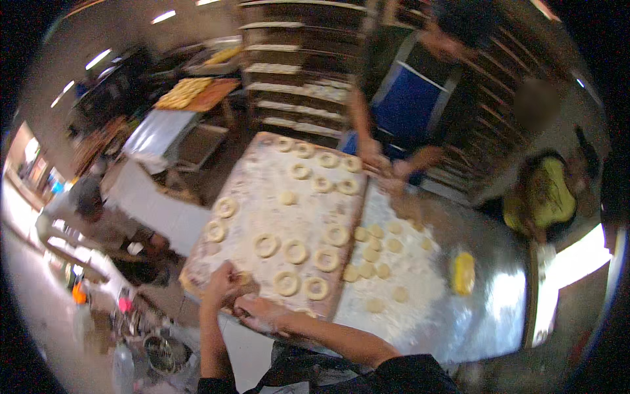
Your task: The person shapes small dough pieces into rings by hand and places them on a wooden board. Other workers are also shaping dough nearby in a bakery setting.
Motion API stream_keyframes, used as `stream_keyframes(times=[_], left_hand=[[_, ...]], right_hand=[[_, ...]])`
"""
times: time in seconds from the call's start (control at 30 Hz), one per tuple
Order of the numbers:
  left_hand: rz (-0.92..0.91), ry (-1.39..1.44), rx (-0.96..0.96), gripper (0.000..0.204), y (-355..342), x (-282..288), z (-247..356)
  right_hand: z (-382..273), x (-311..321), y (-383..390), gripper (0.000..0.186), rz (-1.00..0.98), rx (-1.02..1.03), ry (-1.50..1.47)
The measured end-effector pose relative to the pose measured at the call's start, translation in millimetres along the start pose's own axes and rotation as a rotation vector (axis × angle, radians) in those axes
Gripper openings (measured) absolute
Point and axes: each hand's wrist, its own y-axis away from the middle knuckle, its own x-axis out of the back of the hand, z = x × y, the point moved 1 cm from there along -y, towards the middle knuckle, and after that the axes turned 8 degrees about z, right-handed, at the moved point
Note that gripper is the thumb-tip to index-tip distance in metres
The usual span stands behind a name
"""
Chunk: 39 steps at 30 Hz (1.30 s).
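- The board [254, 178] lies tilted across the view, floured and set with dough rings [295, 261] in loose groups, beside the metal desk [497, 315].
- The left hand [223, 284] is at the board's near-left corner, fingers partly curled beside a dough piece [243, 278]; blur hides whether it grips it.
- The right hand [262, 310] is low by the board's near edge, fingers bent in toward the left; I cannot tell what, if anything, it holds.
- Small dough discs [375, 230] lie on the floured part of the desk, right of the board.
- Across the board, a co-worker's hands [374, 156] are near its far-right corner.
- The step seems to be shaping or placing rings; next probably calls for settling this piece clear of its neighbours.
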Motion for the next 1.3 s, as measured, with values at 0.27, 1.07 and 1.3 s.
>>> stream_keyframes(times=[0.27, 1.07, 1.3], left_hand=[[-0.243, 0.285, -0.328, 0.023, 20, -82, 151], [-0.332, 0.416, -0.23, 0.027, 119, -304, 335], [-0.313, 0.59, -0.182, 0.029, 137, -246, 346]], right_hand=[[35, 137, 199, 0.044, 0.618, -0.403, -0.052], [94, 254, 399, 0.043, 0.793, -0.54, -0.042], [41, 246, 389, 0.046, 0.828, -0.392, -0.163]])
